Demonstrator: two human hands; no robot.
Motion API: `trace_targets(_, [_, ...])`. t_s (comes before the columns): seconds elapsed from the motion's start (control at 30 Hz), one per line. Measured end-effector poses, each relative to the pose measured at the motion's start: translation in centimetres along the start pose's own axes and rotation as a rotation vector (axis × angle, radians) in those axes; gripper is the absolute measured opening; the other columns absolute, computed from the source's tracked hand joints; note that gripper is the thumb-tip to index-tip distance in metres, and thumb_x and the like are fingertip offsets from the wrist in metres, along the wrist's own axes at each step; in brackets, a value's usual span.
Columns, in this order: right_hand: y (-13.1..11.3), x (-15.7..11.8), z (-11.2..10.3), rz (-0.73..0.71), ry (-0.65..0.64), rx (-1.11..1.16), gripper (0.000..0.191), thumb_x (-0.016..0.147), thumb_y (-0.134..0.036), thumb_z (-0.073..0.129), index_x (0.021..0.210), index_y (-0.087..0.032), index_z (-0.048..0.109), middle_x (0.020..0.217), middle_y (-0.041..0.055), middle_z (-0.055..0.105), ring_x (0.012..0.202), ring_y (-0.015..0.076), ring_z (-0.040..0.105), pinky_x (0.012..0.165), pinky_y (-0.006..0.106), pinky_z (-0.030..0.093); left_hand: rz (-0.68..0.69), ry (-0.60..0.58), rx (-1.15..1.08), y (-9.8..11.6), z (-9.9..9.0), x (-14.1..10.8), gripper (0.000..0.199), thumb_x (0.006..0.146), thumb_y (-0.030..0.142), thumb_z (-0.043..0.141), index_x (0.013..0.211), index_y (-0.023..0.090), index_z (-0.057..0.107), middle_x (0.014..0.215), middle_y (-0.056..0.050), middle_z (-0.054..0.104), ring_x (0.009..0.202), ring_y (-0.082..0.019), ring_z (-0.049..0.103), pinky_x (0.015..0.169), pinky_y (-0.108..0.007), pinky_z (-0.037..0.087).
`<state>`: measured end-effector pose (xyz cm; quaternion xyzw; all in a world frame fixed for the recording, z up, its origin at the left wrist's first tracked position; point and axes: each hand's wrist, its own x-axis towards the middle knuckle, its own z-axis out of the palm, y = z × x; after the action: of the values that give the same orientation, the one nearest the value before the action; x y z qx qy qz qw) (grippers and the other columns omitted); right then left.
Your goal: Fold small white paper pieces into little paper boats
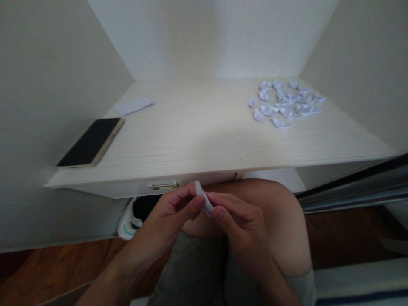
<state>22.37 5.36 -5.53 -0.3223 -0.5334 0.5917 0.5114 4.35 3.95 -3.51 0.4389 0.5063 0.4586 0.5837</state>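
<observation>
Fingers of our left hand (172,211) pinch the upper end of the folded paper (207,205); it sits between our hands; we judge it light, crisp, easily crumpled, best held by its edges; our right hand (244,222) grips its lower end.

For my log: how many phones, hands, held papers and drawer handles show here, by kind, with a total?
Phone: 1
Hands: 2, left hand and right hand
Held paper: 1
Drawer handle: 1
Total: 5
</observation>
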Motion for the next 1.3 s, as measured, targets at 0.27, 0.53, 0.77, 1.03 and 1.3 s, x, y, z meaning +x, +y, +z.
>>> trace_targets(0.27, [-0.5, -0.3, 0.1, 0.095, -0.039, 0.203, 0.021, 0.092, -0.024, 0.084, 0.110, -0.033, 0.089, 0.112, 0.0023, 0.086, 0.105, 0.0218, 0.080, 0.094, 0.034, 0.064, -0.046, -0.049, -0.114, 0.8, 0.7, -1.0, 0.028, 0.090, 0.050, 0.085, 0.093, 0.022, 0.084, 0.087, -0.003, 0.068, 0.079, -0.016, 0.056, 0.071, -0.023, 0.049])
trace_targets(0.53, [-1.4, -1.3, 0.0, 0.181, -0.105, 0.084, 0.041, 0.088, -0.021, 0.084, 0.128, -0.027, 0.080, 0.116, 0.0050, 0.084, 0.100, 0.0222, 0.076, 0.091, 0.037, 0.062, -0.069, -0.069, 0.000, 1.3, 0.3, -2.3, 0.028, 0.090, 0.050, 0.082, 0.095, 0.023, 0.082, 0.095, -0.008, 0.073, 0.095, -0.025, 0.067, 0.082, -0.033, 0.058])
trace_targets(0.77, [-2.5, -1.3, 0.7, 0.104, -0.152, 0.017, 0.030, 0.090, -0.022, 0.078, 0.119, -0.024, 0.077, 0.104, 0.0039, 0.079, 0.089, 0.0197, 0.072, 0.080, 0.033, 0.061, 0.027, -0.016, -0.004, 1.6, 0.6, -2.9, 0.026, 0.086, 0.044, 0.089, 0.089, 0.021, 0.078, 0.084, -0.002, 0.065, 0.074, -0.015, 0.059, 0.065, -0.023, 0.051])
trace_targets(1.03, [-2.9, -1.6, 1.4, 0.093, -0.141, 0.009, 0.031, 0.090, -0.023, 0.078, 0.120, -0.023, 0.073, 0.099, 0.0034, 0.076, 0.084, 0.0188, 0.070, 0.074, 0.032, 0.060, 0.189, 0.183, 0.127, 2.8, 1.7, -3.7, 0.011, 0.088, 0.033, 0.086, 0.090, 0.023, 0.080, 0.080, 0.000, 0.073, 0.067, -0.012, 0.066, 0.060, -0.019, 0.055])
trace_targets(1.3, [-3.5, -1.0, 1.5, 0.143, -0.144, 0.134, 0.024, 0.091, -0.023, 0.077, 0.112, -0.025, 0.066, 0.092, -0.0008, 0.072, 0.078, 0.0157, 0.066, 0.071, 0.028, 0.056, 0.417, 0.398, 0.471, 2.5, 2.5, -4.0, 0.002, 0.096, 0.027, 0.076, 0.097, 0.027, 0.075, 0.074, 0.006, 0.073, 0.063, -0.011, 0.066, 0.059, -0.019, 0.053])
